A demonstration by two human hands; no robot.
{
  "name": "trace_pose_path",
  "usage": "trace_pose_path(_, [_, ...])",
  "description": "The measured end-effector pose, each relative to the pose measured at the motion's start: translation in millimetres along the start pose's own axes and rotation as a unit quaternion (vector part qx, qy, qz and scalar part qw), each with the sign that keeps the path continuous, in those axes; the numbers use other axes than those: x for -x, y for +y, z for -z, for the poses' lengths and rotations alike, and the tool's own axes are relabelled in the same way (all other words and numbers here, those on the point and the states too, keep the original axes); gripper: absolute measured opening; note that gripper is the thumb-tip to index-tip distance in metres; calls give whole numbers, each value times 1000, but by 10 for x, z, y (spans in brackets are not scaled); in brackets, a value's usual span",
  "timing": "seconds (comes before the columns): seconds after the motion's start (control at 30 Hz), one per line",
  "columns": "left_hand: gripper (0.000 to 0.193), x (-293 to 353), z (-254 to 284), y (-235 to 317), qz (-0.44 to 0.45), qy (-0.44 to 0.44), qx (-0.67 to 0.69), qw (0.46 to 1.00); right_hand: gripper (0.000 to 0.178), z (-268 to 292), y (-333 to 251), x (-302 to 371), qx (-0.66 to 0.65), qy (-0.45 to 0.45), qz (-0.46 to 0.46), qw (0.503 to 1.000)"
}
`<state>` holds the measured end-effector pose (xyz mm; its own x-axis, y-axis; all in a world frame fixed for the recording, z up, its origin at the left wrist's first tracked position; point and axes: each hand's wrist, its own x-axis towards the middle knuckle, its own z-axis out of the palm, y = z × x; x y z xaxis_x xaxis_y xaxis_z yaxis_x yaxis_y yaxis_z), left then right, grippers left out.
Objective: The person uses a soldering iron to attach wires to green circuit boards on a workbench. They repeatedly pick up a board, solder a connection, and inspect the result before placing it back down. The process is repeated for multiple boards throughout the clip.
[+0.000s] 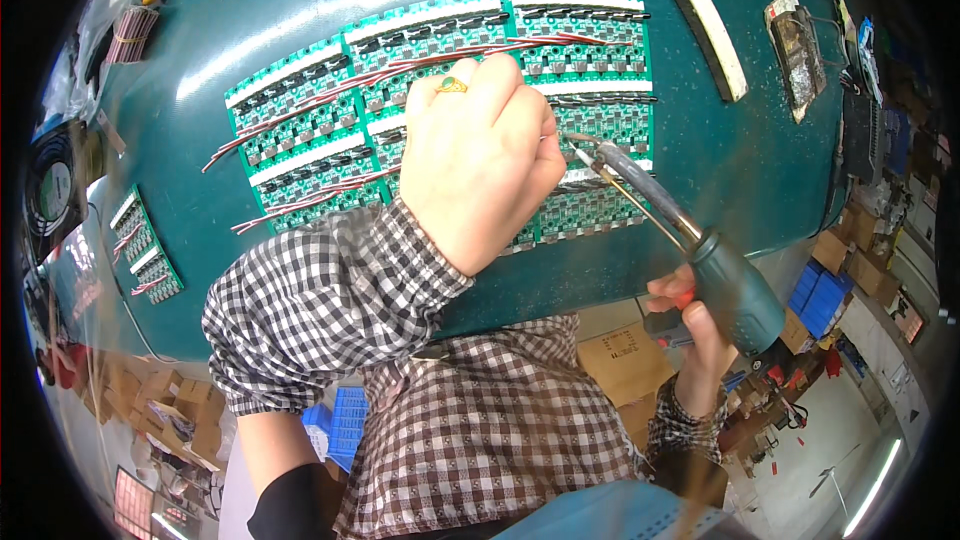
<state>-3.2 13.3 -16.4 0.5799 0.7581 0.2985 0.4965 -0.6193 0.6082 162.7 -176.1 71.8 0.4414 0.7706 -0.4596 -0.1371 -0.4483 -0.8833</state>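
Note:
Several green circuit boards (300, 130) lie side by side in a block on the green table mat, with white strips and rows of small parts on them. Thin red, black and white wires (330, 90) run in bundles across the boards. My left hand (480, 155), a ring on one finger, is closed in a pinch over the middle boards. What its fingertips hold is hidden. My right hand (700, 325) grips a soldering gun (742, 295) with a dark green body. The gun's long metal tip points left and ends close beside my left fingertips, above the boards.
A separate small board (148, 245) with wires lies at the left. On the right are a long pale bar (700, 20) and a dirty metal holder (797, 55). A round fan (52, 180) and a wire bundle (130, 35) sit by the left edge. Cardboard boxes (625, 360) stand below the table.

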Motion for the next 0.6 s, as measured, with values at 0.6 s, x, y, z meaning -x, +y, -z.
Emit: trace_pose_path(0.6, [21,-7,17,2,2,-5,-2,1000,38,25,47,-13,-5,-14,17,1000])
